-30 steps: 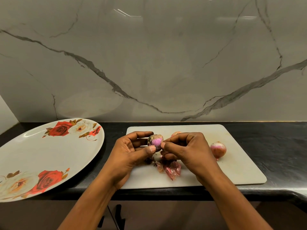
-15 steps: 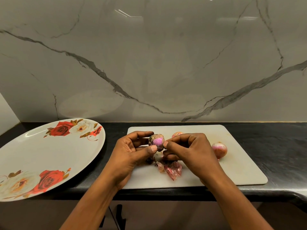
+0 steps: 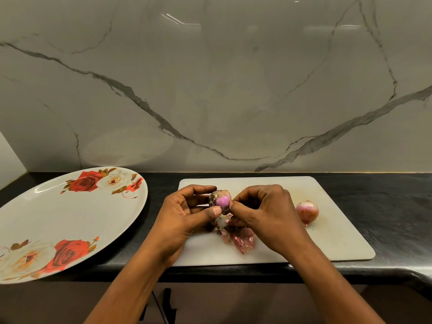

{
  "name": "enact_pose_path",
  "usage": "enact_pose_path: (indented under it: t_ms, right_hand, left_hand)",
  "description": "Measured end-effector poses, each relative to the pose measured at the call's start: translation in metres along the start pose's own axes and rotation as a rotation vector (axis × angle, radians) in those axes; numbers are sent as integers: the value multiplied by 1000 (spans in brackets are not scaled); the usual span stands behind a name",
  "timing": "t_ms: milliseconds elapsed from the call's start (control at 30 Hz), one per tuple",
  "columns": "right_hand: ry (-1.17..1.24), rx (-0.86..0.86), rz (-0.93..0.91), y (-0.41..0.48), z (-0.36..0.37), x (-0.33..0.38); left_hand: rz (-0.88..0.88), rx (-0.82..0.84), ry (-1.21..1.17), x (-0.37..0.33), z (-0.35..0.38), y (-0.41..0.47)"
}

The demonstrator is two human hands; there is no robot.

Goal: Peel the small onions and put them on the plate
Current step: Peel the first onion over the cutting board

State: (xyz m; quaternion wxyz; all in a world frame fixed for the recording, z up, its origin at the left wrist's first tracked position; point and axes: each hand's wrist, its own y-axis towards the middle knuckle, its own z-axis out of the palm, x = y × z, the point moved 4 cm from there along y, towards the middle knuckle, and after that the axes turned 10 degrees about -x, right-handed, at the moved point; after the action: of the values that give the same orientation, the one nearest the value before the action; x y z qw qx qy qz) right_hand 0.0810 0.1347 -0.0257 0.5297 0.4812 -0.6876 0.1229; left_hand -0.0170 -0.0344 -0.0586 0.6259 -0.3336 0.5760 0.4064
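A small onion (image 3: 221, 200), partly peeled with purple flesh showing, is held above the white cutting board (image 3: 339, 232). My left hand (image 3: 187, 216) grips it between thumb and fingers. My right hand (image 3: 264, 213) pinches the skin at its right side. A second small onion (image 3: 307, 211) lies on the board to the right. A bit of a third onion shows just behind my right hand. Loose pink peels (image 3: 240, 239) lie on the board beneath my hands. The large white plate (image 3: 46, 218) with red roses sits at the left, nothing on it.
The board and plate rest on a black counter (image 3: 392, 206) against a marble wall. The counter's front edge runs just below the board, and the plate overhangs it at the left.
Both hands stay at the onion; the purple patch of bare flesh has grown slightly as my right fingers work at the skin.
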Motion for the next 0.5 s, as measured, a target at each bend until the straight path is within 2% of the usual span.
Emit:
enact_pose_path:
  t_ms: [367, 500]
  right_hand:
    - [-86, -109, 2, 7, -11, -8]
    - [-87, -53, 27, 7, -12, -10]
  left_hand:
    - [-33, 36, -105, -5, 1, 0]
    - [-36, 44, -126, -5, 1, 0]
